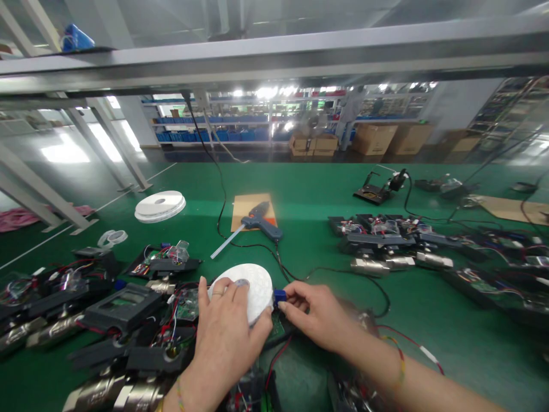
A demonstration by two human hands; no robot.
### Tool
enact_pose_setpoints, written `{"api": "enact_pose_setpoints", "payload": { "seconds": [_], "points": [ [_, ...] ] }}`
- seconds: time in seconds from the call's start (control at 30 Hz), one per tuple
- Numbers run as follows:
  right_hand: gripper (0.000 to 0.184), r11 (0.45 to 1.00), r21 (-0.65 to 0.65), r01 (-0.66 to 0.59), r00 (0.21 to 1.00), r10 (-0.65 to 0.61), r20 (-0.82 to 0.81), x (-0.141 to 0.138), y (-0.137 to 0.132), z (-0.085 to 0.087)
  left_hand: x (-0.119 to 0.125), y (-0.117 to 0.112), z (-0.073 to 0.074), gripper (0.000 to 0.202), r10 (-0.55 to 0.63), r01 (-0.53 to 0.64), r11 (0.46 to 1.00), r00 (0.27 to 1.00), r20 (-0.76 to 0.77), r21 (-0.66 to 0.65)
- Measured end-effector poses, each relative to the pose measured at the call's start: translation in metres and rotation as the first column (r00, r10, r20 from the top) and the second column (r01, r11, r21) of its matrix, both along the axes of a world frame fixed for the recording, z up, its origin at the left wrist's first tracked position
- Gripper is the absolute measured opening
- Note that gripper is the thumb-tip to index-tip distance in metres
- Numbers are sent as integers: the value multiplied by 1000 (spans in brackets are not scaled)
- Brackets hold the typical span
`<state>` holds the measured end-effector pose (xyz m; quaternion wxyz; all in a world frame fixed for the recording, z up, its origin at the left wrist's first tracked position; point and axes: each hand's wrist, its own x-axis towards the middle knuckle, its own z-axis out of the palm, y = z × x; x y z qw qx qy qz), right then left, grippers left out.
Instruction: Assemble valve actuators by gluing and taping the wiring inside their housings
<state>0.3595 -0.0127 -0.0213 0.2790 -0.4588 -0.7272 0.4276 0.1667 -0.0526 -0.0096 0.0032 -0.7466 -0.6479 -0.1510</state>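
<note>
My left hand [234, 320] is spread over a white round roll [257, 280], thumb at its near edge and fingers across its top. At the roll's right edge, a small blue block-shaped part [279, 296] is pinched between the thumb and fingertips of my right hand [315, 312]. The part touches or nearly touches the roll's rim; which one I cannot tell. Beneath and around my hands lie black housings with a green circuit board [278, 327], red and black wires, and metal valve bodies [139, 395], partly hidden by my arms.
Beyond my hands a glue gun [261, 222] with a clear stick rests on a cardboard piece [240, 205]. More white rolls [160, 205] sit at left. Wired black housings [373, 232] crowd the right, and a black stand [375, 191] is farther back. Cables cross the green mat.
</note>
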Motion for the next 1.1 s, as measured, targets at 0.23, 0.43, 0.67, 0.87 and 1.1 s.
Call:
{"api": "enact_pose_setpoints", "payload": {
  "seconds": [0.23, 0.43, 0.67, 0.87, 1.1],
  "points": [
    [16, 999, 30, -12, 1000, 12, 19, 0, 0, -1, 0, 1, -1, 38, -19, 19, 1000, 1000, 17, 16],
    [15, 997, 62, -41, 998, 38, 50, 0, 0, 0, -1, 3, -3, 40, -40, 39, 999, 999, 17, 23],
    [16, 994, 105, -23, 995, 12, 103, -2, -1, 0, -1, 2, -4, 36, -77, 74, 995, 996, 37, 69],
    [15, 992, 118, 37, 990, -53, 132, -5, -1, 2, 9, 0, -18, 37, -49, 28, 977, 994, 95, 211],
    [24, 979, -138, 148, 988, -141, 58, -7, 11, -13, 13, 0, -15, 36, -101, 59, 884, 993, 66, 463]
  ]
}}
